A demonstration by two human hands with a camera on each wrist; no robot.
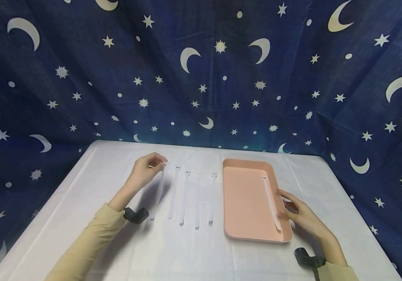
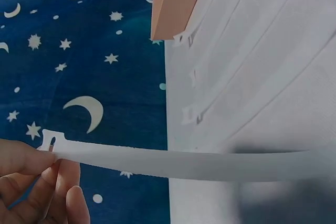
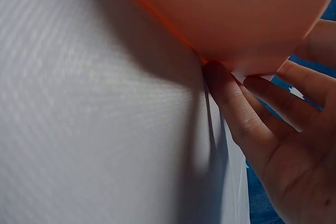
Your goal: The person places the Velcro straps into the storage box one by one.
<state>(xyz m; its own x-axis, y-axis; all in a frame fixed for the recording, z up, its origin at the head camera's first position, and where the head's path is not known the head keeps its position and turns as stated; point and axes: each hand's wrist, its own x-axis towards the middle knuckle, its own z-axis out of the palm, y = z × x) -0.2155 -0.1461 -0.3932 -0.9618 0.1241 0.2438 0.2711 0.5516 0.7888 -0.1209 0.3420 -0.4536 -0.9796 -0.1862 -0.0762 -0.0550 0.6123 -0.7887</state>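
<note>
My left hand (image 1: 147, 168) pinches a white hook-and-loop cable tie (image 1: 159, 191) by its slotted head, between thumb and fingers. In the left wrist view the held tie (image 2: 136, 161) stretches flat to the right, its far part blurred. Beside it on the table lie several more white cable ties (image 1: 185, 201), roughly parallel, heads away from me. At the right stands a shallow pink tray (image 1: 244, 199) with one white tie (image 1: 270, 201) inside along its right wall. My right hand (image 1: 303, 216) holds the tray's right side; the right wrist view shows fingers (image 3: 236, 103) against the outer wall.
A white cloth (image 1: 173, 249) covers the table. Behind and at both sides hangs a dark blue curtain (image 1: 222, 101) with moons and stars. The black wrist cameras (image 1: 136, 216) sit on both wrists, close above the table.
</note>
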